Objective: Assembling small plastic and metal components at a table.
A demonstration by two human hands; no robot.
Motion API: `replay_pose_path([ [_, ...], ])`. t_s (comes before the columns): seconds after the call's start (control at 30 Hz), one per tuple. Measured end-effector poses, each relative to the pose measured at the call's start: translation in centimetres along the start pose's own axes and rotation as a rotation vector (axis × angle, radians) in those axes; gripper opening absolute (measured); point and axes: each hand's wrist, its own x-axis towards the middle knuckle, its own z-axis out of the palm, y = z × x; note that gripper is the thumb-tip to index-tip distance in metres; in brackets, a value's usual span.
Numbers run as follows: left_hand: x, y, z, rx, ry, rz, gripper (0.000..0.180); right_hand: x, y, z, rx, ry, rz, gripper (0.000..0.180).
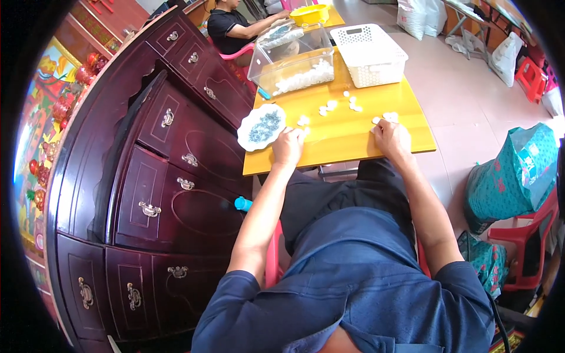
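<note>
My left hand [288, 146] rests closed at the near left of the yellow table [341, 138], beside a white scalloped dish [243, 130] that holds small grey-blue bits. What its curled fingers hold, if anything, is hidden. Toward the table's right side my right hand [392, 138] is closed too, its fingertips on a small white piece [375, 120]. Just beyond it lie more white pieces [390, 117]. Several small white pieces [331, 105] are scattered in little groups across the middle of the tabletop.
A clear plastic bin [294, 69] with white pieces and a white perforated basket [376, 65] stand at the table's far side. Dark wooden drawers [194, 153] close in the left. Across sits a person [235, 26] near a yellow basin [310, 15]. Teal bags [500, 182] stand at right.
</note>
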Motion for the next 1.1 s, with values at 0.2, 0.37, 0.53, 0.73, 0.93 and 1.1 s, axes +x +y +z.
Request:
replay_pose_path([
  [0.2, -1.6, -0.6, -0.4, -0.095, 0.039, -0.013, 0.012, 0.0, 0.1, 0.2, 0.013, 0.006, 0.022, 0.024],
  [0.37, -2.8, 2.0, -1.8, -0.396, 0.008, -0.044, 0.015, -0.2, 0.0, 0.5, 0.031, 0.151, -0.042, 0.017],
  [0.53, -2.9, 6.3, -2.9, -0.537, -0.082, -0.053, 0.013, -1.8, -3.5, 0.7, 0.498, -0.007, -0.157, 0.017],
  [0.73, -2.2, 10.1, -4.4, -0.564, 0.035, 0.157, 0.009, -3.6, -6.0, 1.9, 1.383, -0.719, 0.387, 0.023],
  [0.93, -2.9, 9.9, -4.2, -0.544, -0.032, 0.115, 0.008, -3.6, -5.2, 3.4, 1.754, -0.831, 0.540, 0.006],
  [1.1, -3.0, 9.5, -3.9, -0.588, -0.038, 0.047, 0.011, -3.9, -5.6, 3.6, 1.771, -0.764, 0.496, 0.007],
])
